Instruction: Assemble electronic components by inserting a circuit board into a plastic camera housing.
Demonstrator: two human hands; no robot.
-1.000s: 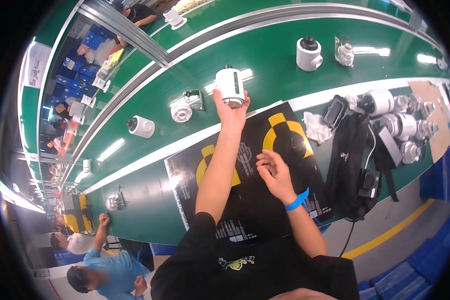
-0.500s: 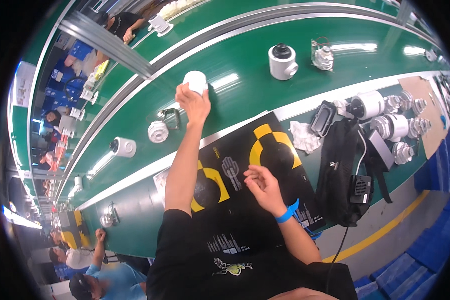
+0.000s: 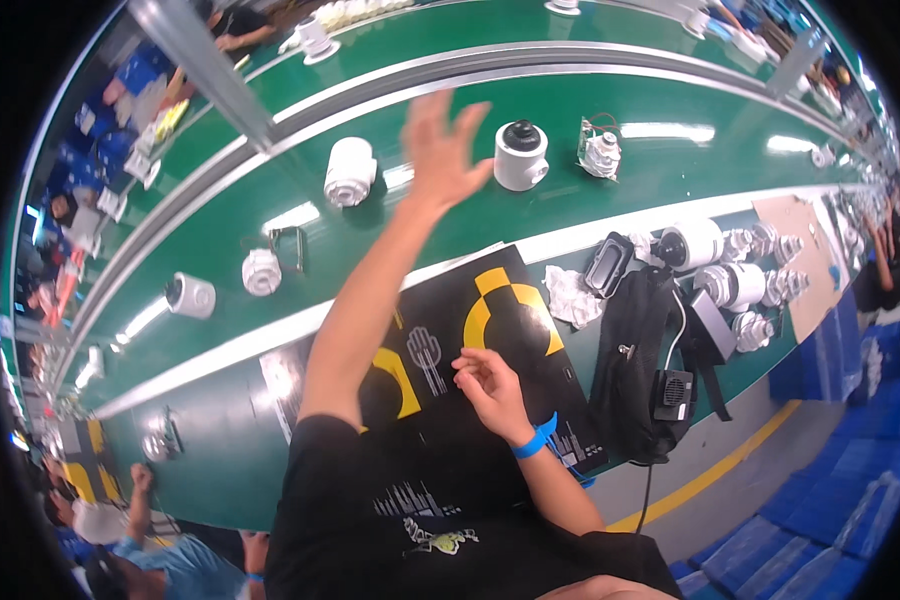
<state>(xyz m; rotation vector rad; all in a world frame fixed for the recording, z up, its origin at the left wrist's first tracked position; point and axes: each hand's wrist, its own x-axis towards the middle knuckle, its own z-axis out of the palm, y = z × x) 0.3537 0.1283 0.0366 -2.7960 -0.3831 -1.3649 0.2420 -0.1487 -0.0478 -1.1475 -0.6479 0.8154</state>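
My left hand (image 3: 438,160) is stretched over the green belt with its fingers spread, slightly blurred and holding nothing. It is between two white camera housings. To its left a white cylindrical housing (image 3: 350,168) stands on the belt, apart from the hand. Close to its thumb on the right is an upright white housing with a black dome top (image 3: 521,160); whether they touch I cannot tell. My right hand (image 3: 492,398), a blue band at its wrist, hovers over the black-and-yellow printed mat (image 3: 440,425), fingers loosely curled and nothing visible in them.
On the belt (image 3: 410,225) lie a camera inner module (image 3: 601,155), another module (image 3: 262,270) and a white housing (image 3: 191,296). A black bag (image 3: 625,370), white cloth (image 3: 572,296) and several camera parts cover the right of the bench. A metal rail (image 3: 370,105) runs behind.
My left hand has let go of the white cylindrical housing and moved right toward the black-domed one. My right hand's fingers have curled a little more. The whole view has shifted.
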